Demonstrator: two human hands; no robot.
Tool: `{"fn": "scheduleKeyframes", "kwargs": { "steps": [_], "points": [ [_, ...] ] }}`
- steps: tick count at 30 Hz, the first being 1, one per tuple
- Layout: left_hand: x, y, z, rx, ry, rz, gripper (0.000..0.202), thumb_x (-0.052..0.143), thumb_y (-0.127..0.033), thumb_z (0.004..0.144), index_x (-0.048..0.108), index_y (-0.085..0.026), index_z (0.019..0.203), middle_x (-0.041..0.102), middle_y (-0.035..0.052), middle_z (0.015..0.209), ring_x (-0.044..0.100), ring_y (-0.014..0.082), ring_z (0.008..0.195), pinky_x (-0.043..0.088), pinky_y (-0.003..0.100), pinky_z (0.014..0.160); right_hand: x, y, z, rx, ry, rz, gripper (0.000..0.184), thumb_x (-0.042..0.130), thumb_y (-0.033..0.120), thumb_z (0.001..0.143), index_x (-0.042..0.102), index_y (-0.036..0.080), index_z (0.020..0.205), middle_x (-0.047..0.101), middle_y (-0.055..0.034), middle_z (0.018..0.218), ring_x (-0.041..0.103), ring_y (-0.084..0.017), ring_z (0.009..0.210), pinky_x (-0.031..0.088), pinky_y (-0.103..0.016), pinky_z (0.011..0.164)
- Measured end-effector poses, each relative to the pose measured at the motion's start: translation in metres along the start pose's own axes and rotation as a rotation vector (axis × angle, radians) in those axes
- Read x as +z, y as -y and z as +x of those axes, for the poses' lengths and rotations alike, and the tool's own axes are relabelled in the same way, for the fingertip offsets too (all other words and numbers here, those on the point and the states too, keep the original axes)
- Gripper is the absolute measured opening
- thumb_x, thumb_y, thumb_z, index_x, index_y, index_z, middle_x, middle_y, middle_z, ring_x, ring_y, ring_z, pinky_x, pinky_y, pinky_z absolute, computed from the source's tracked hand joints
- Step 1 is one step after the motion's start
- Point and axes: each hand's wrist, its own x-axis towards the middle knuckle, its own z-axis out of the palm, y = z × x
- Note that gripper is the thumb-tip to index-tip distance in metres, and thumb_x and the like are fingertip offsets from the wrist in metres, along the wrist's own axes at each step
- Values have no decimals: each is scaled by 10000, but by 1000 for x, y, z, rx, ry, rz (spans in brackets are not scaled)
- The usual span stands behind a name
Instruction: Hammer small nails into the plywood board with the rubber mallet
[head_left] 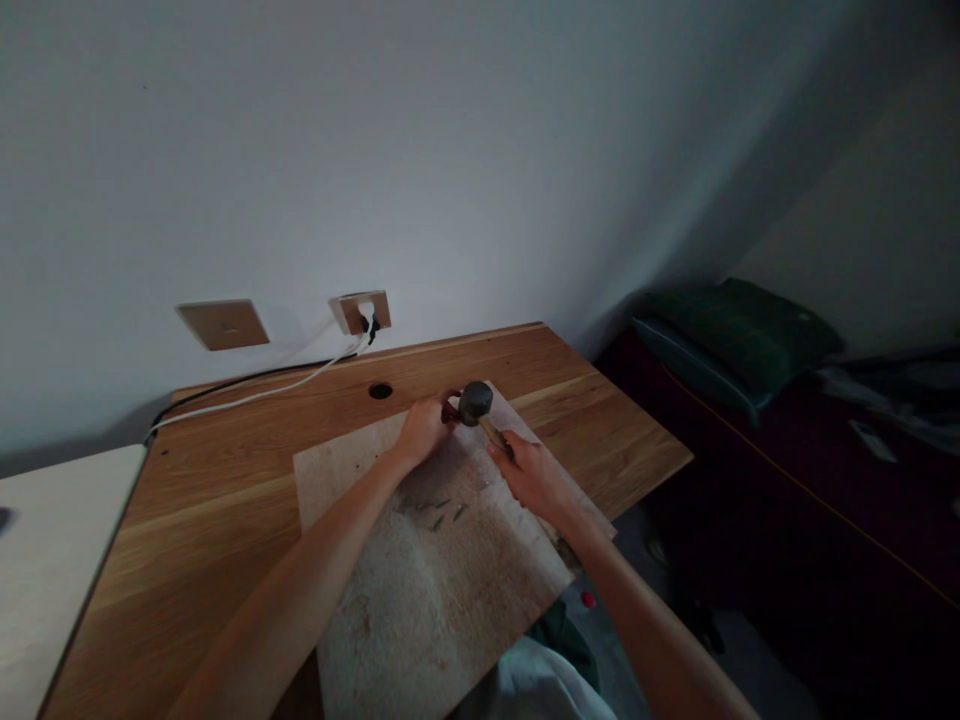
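Observation:
My right hand [531,475] is wrapped round the wooden handle of a mallet [475,402], whose dark rounded head is raised in front of my left hand. My left hand [424,426] is closed on a small dark red piece [449,408], partly hidden behind the mallet head and my fingers. I cannot tell whether the mallet touches it. Both hands are over the far part of a worn, stained board [397,610]. Several small metal pieces, like nails or screws [439,521], lie on the board nearer to me.
The board rests on a wooden desk [217,500] with a round cable hole [380,391]. White and black cables [255,393] run along the back to a wall socket [363,312]. A white surface [60,560] adjoins at left. Pillows [742,335] lie on a bed at right.

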Motion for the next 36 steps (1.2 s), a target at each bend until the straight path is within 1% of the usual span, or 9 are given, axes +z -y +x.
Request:
{"fn": "scheduleKeyframes", "kwargs": {
  "steps": [3,8,11,18,24,27,31,33,36],
  "points": [
    [0,1,0,8,-3,4,504,660,-26,791,704,-211,1258,810,46,941,764,229,871,568,289,850,3,-2,0,-27,-47,-12,195,466,340,1034,613,228,973,584,20,558,620,-185,497,391,-258,515],
    [0,1,0,-5,-4,11,521,671,-20,780,702,-214,1263,813,51,957,767,240,902,572,297,855,8,-5,1,-39,-42,-45,202,469,333,1036,629,216,996,610,5,581,640,-198,529,385,-263,528],
    [1,1,0,-7,5,-1,512,673,-29,791,699,-206,1270,813,54,951,769,239,881,576,296,842,10,-6,2,-60,-85,-64,222,461,344,1041,635,211,1006,654,-21,642,677,-219,611,391,-266,555],
    [3,6,1,9,-12,-2,490,663,-25,775,717,-221,1221,811,51,943,767,244,897,577,304,854,11,-5,-1,-78,-94,-90,231,465,323,1036,653,196,1077,713,-68,763,715,-253,751,421,-277,634],
    [7,10,-1,60,4,-26,535,639,-15,782,661,-227,1273,800,28,967,751,215,878,567,302,851,9,-9,-11,2,-51,9,215,449,358,1029,613,229,977,587,17,558,614,-191,502,374,-265,515],
    [5,7,-3,64,27,-31,494,669,-64,813,625,-193,1288,770,51,1057,728,200,838,565,326,862,6,-20,-23,31,-43,65,224,426,375,1029,591,235,971,580,25,549,594,-187,472,369,-269,499],
    [-4,-7,-8,133,25,75,437,732,-140,806,630,-176,1230,633,104,1251,692,218,958,546,345,916,7,-39,-35,2,-77,13,212,440,369,1025,582,233,946,673,-31,672,689,-233,640,394,-286,569],
    [-10,-19,-12,201,77,142,302,722,-187,838,654,-182,1132,602,96,1209,674,232,995,538,345,912,10,-45,-36,-8,-104,-17,221,440,377,1037,586,231,959,703,-51,726,713,-254,710,393,-293,597],
    [-15,-42,-22,354,310,226,144,701,-212,851,662,-200,989,643,60,1052,665,242,966,527,344,876,14,-49,-36,-17,-119,-32,211,444,364,1048,584,231,964,719,-62,749,728,-262,741,386,-292,606]
  ]
}}
